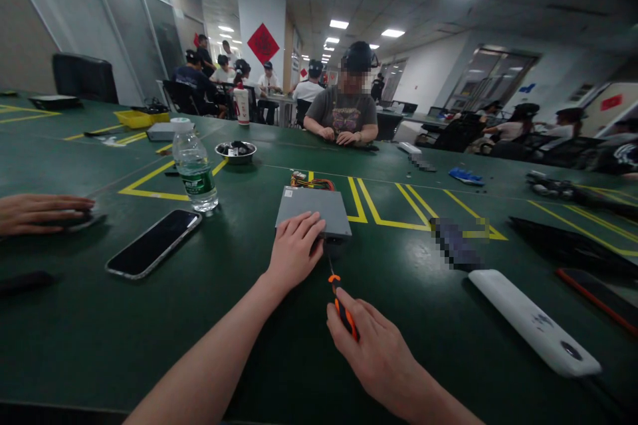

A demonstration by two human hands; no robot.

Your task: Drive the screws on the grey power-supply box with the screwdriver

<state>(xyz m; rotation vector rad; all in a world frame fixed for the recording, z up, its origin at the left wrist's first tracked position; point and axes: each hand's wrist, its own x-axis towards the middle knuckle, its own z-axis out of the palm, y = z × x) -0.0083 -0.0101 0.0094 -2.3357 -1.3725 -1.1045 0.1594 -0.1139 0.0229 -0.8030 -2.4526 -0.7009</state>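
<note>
A grey metal box (319, 207) with a bundle of coloured wires (319, 182) at its far side lies on the green table (239, 352). My left hand (297, 247) rests on the box's near left part, fingers laid over its top. In my right hand (371, 339) is a screwdriver (341, 302) with an orange and black handle, gripped between thumb and fingers. Its shaft points away from me at the near side of the box, by a dark socket. Whether the tip touches the box I cannot tell.
Left of the box are a water bottle (194, 172), a phone (154, 244) and a metal bowl (236, 151). Another person's hand (42, 212) lies at the far left. Right is a white handheld device (533, 322). A person (343, 106) sits opposite.
</note>
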